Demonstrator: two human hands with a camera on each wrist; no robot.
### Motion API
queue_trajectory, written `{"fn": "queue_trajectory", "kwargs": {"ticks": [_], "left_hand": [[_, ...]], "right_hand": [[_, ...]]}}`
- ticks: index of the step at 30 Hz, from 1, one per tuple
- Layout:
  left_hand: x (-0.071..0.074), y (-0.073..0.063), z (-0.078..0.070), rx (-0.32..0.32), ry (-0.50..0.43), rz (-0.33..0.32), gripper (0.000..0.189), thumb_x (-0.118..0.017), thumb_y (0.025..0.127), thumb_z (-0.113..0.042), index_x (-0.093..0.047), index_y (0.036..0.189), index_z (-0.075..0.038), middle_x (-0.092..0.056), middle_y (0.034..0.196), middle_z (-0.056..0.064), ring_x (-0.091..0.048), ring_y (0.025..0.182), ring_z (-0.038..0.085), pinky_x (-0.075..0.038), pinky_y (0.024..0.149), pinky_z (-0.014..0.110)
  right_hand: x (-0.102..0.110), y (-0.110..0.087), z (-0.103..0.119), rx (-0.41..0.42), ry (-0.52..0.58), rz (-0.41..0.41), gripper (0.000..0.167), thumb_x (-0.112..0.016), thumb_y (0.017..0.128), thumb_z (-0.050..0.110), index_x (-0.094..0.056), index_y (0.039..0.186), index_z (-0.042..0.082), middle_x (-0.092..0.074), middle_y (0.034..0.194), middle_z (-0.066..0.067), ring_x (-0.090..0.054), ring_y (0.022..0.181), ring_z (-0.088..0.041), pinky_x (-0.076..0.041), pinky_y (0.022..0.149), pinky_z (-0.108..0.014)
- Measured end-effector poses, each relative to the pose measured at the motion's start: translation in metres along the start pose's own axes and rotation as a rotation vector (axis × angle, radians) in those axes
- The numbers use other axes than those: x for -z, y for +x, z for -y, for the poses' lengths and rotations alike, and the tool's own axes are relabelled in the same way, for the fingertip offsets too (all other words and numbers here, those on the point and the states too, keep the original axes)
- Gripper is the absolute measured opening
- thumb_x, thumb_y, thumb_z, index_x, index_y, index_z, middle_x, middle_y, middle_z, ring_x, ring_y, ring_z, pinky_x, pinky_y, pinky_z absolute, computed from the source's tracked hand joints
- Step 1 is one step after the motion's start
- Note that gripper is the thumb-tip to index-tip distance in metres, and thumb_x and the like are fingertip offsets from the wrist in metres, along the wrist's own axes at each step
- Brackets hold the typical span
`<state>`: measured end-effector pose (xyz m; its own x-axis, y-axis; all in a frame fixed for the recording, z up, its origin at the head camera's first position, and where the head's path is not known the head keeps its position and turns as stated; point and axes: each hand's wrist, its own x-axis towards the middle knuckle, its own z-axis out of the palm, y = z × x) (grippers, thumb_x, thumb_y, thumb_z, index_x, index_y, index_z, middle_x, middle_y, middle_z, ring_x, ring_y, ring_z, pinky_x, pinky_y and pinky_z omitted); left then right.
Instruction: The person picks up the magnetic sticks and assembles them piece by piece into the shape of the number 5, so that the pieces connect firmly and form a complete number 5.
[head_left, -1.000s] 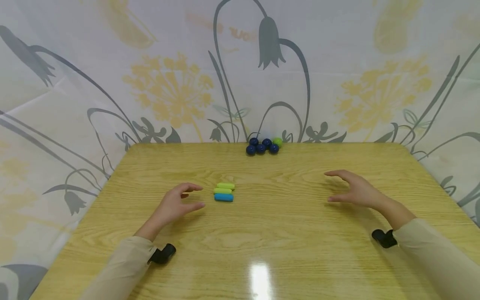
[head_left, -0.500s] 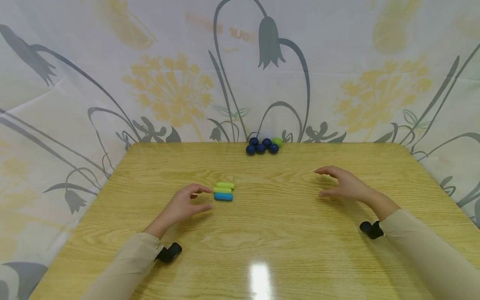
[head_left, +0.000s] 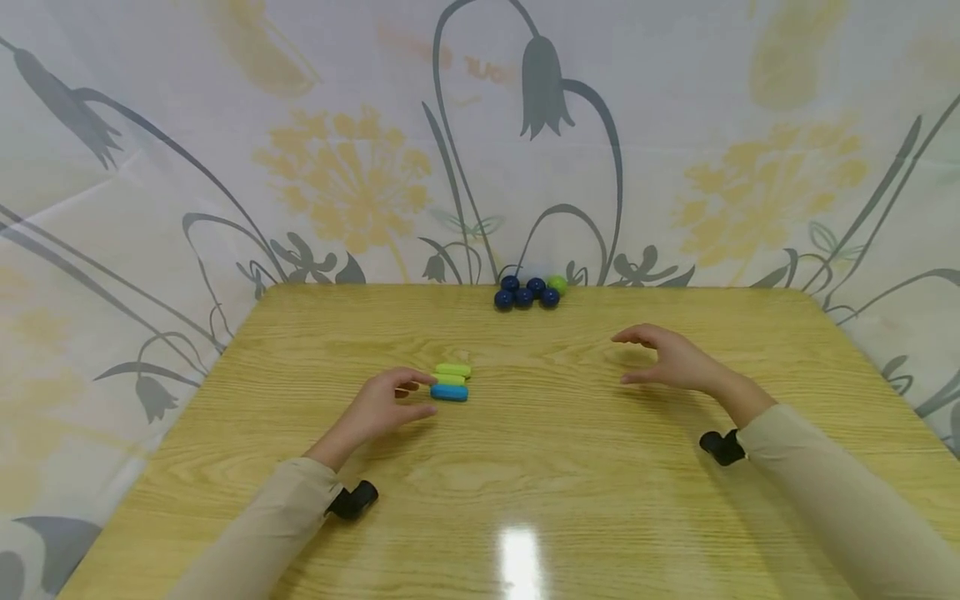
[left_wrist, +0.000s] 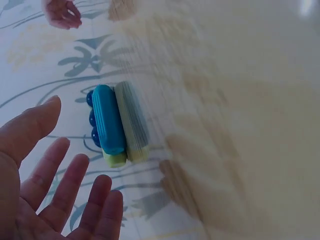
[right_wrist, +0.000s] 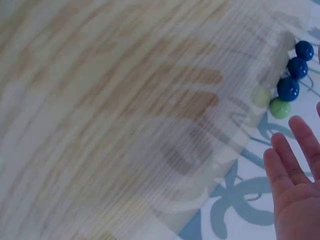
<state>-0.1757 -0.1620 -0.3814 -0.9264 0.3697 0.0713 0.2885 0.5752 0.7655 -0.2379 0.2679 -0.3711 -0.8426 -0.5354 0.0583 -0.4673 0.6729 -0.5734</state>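
Note:
A blue stick [head_left: 449,392] with rounded ends lies on the wooden table, and two yellow-green sticks [head_left: 453,370] lie just behind it. Close to their left end hovers my left hand [head_left: 384,407], thumb and fingers spread apart with nothing between them. The left wrist view shows that hand [left_wrist: 60,185] beside the blue stick [left_wrist: 108,119]; whether a fingertip touches it I cannot tell. My right hand [head_left: 671,360] is held above the table on the right, its fingers parted and holding nothing. Its fingers [right_wrist: 285,155] show at the edge of the right wrist view.
Along the table's back edge sit several dark blue balls [head_left: 523,297] and one green ball [head_left: 557,284]. Behind them hangs a flower-printed cloth [head_left: 480,167]. Each wrist carries a black camera [head_left: 352,500]. The glossy tabletop [head_left: 570,467] reflects light.
My left hand has moved right, up to the sticks. My right hand has moved left and slightly farther from me. Sticks and balls stay in place.

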Motion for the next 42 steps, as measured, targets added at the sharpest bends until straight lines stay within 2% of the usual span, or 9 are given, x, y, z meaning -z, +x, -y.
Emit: {"fn": "queue_trajectory", "kwargs": {"ticks": [12, 20, 28, 34, 42], "left_hand": [[-0.009, 0.009, -0.005, 0.012, 0.021, -0.004, 0.034, -0.073, 0.082, -0.013, -0.065, 0.114, -0.005, -0.06, 0.116, 0.01, -0.056, 0.105, 0.03, -0.047, 0.087, 0.04], [-0.015, 0.018, -0.007, 0.059, 0.036, 0.014, 0.03, -0.072, 0.083, -0.014, -0.067, 0.111, -0.007, -0.06, 0.116, 0.009, -0.056, 0.105, 0.029, -0.048, 0.086, 0.039], [-0.02, 0.021, -0.01, 0.099, 0.028, 0.011, 0.025, -0.072, 0.082, -0.008, -0.069, 0.107, -0.007, -0.061, 0.111, 0.008, -0.058, 0.1, 0.025, -0.049, 0.083, 0.036], [-0.023, 0.024, -0.011, 0.103, 0.07, 0.01, 0.019, -0.073, 0.081, -0.006, -0.072, 0.1, -0.009, -0.063, 0.103, 0.004, -0.058, 0.094, 0.021, -0.048, 0.082, 0.037], [-0.025, 0.025, -0.012, 0.104, 0.085, 0.05, 0.017, -0.074, 0.08, -0.008, -0.073, 0.097, -0.011, -0.063, 0.096, 0.0, -0.056, 0.084, 0.014, -0.048, 0.076, 0.033]], "right_hand": [[-0.003, 0.015, 0.006, 0.013, 0.017, -0.013, 0.057, -0.076, 0.08, 0.017, -0.051, 0.127, -0.002, -0.049, 0.129, -0.02, -0.04, 0.121, -0.041, -0.03, 0.101, -0.055], [-0.006, 0.024, 0.008, 0.047, 0.009, -0.015, 0.056, -0.075, 0.08, 0.017, -0.051, 0.126, -0.005, -0.05, 0.126, -0.022, -0.042, 0.119, -0.042, -0.031, 0.101, -0.053], [-0.011, 0.036, 0.008, 0.059, 0.042, -0.01, 0.054, -0.075, 0.079, 0.011, -0.051, 0.125, -0.006, -0.05, 0.126, -0.022, -0.043, 0.119, -0.041, -0.031, 0.101, -0.053], [-0.012, 0.045, 0.008, 0.068, 0.048, -0.02, 0.054, -0.074, 0.079, 0.008, -0.051, 0.125, -0.006, -0.051, 0.126, -0.021, -0.044, 0.118, -0.04, -0.033, 0.1, -0.052], [-0.012, 0.058, 0.009, 0.081, 0.056, -0.034, 0.052, -0.074, 0.08, 0.007, -0.051, 0.124, -0.007, -0.051, 0.125, -0.022, -0.045, 0.116, -0.04, -0.033, 0.1, -0.051]]}}
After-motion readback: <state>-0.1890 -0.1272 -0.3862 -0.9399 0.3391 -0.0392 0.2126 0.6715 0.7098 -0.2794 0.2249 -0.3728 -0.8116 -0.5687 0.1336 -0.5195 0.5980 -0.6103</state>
